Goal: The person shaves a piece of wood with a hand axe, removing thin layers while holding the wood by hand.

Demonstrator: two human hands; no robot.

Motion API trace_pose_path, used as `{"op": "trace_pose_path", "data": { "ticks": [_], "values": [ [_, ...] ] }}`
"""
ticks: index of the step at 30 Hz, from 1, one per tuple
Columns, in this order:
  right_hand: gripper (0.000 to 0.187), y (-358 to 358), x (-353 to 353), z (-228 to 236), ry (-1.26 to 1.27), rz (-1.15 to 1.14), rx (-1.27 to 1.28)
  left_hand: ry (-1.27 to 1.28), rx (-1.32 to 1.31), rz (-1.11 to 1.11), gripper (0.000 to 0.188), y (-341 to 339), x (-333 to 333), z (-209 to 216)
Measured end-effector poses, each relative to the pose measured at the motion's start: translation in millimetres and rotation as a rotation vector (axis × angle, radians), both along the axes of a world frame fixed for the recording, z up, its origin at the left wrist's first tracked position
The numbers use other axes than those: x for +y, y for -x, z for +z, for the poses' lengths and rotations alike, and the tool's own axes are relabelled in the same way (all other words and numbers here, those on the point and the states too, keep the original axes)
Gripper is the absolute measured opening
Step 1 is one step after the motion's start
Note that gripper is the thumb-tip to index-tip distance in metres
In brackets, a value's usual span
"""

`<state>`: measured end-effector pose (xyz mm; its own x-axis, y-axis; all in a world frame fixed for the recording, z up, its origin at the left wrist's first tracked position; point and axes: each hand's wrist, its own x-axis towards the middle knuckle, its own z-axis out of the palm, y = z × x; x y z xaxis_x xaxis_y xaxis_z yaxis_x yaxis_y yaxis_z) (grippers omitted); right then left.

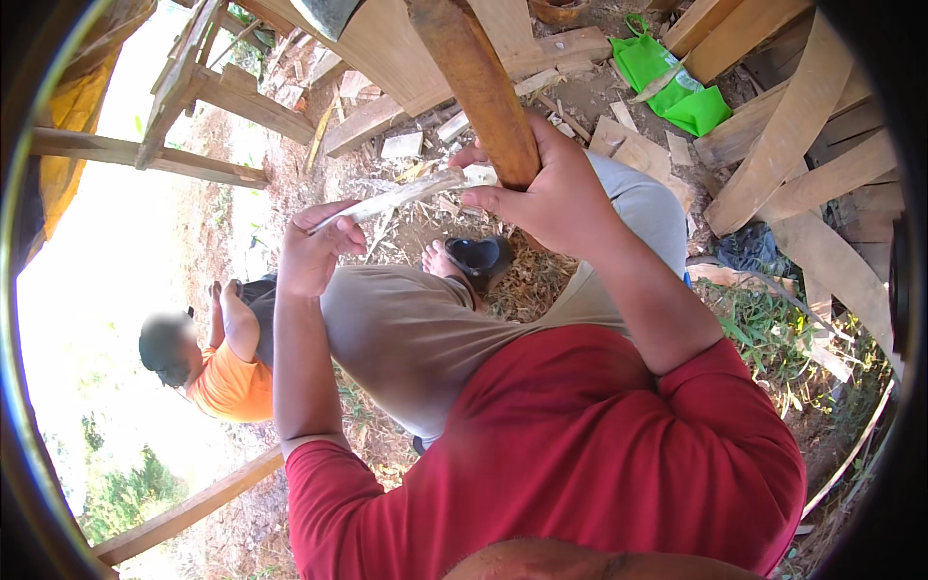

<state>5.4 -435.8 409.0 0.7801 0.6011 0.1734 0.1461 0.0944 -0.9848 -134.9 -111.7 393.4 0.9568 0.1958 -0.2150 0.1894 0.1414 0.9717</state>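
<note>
The right hand [551, 193] was closed around a thick brown wooden handle [478, 82] running to the frame's top centre, while the left hand [314, 253] pinched one end of a pale thin strip [396, 196] spanning the two hands at upper centre. Keeping the strip taut and fingers clear of the metal head [329, 14] seemed wise. Below lay dirt ground [570, 101] strewn with wood scraps [401, 145], planks [793, 135] at right, a green bag [677, 82], and a person in orange [227, 372] at left.

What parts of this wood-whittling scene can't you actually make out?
- Wooden handle: its top is cut off by the upper edge, head view.
- Pale strip: its end is hidden inside the left hand.
- Right hand: its palm is hidden against the handle.
- Left background: washed out by sunlight.
</note>
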Motion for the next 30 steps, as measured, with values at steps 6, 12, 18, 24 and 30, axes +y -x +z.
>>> {"op": "trace_pose_path", "data": {
  "ticks": [6,12,18,24,30],
  "values": [
    [0.034,-2,-13,1,0.022,-0.081,0.131,-0.065,0.035,0.029,0.037,6,-38,17],
    [0.031,-26,-14,-24,-0.169,-0.048,0.421,-0.24,-0.148,-0.017,0.04,18,-68,43],
    [0.033,-47,-26,-78,-0.059,-0.034,0.552,-0.58,-0.013,0.027,0.027,-5,-105,68],
    [0.028,-39,-43,-123,0.085,-0.014,0.698,-0.815,0.111,-0.062,0.02,-56,-57,34],
    [0.03,-34,-31,-156,0.36,0.005,0.752,-0.826,0.21,-0.129,0.025,-86,31,-69]
  ]
}}
